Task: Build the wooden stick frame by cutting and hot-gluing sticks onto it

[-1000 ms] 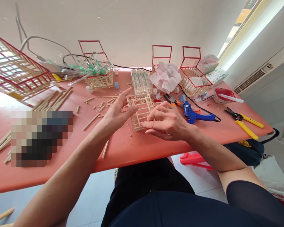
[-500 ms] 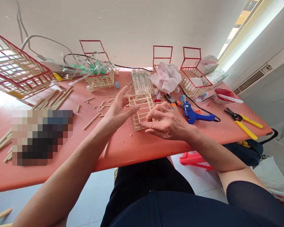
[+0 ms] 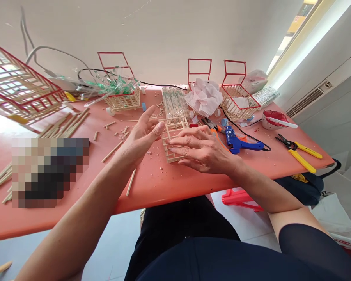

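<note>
Fingers stretched and lightly fanned, the right hand (image 3: 201, 150) lies across the right side of a small, open-sided wooden-stick frame (image 3: 167, 130), touching it; whether it grips is hidden beneath the palm. At the frame's left edge, the left hand (image 3: 140, 136) is spread and loose, its thumb tip close by the corner sticks, though contact cannot be told. The frame sits on an orange-red tabletop (image 3: 155, 183), near its front edge. Just beyond the frame lies a clear plastic-wrapped bundle (image 3: 175, 101), with a crumpled white sheet (image 3: 205, 96) behind it to the right. Right of the frame are orange-handled pliers (image 3: 221, 139), then a blue glue gun (image 3: 236, 143), and well apart from it, yellow-handled pliers (image 3: 302, 160) and a red-smeared bowl (image 3: 269, 124). Left of the frame, loose wooden sticks (image 3: 76, 124) lie in a pile; beyond it to the left stands a red-handled stick basket (image 3: 124, 103) holding green-and-clear plastic wrapping.
</note>
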Motion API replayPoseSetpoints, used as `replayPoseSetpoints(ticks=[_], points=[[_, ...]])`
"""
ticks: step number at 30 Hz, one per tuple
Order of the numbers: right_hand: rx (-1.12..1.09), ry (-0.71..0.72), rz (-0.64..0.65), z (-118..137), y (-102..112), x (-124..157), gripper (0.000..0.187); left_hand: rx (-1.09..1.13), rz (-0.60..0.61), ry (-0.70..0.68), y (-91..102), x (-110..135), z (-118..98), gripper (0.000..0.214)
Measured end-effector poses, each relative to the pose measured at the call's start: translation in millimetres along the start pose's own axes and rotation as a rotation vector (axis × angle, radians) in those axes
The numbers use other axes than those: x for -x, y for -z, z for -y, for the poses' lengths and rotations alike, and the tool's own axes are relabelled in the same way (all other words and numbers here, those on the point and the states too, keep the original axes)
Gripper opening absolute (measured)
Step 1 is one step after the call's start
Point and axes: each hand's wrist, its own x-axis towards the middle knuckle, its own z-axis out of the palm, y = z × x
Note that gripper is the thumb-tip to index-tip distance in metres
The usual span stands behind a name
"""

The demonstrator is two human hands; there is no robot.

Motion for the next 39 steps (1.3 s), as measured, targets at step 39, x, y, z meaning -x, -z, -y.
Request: replayPoseSetpoints(ticks=[39], points=[[0.126, 0.112, -0.020, 4.5, 13.1, -4.6, 0.020, -0.031, -0.027, -0.046, -12.0, -8.9, 7.4, 0.089]])
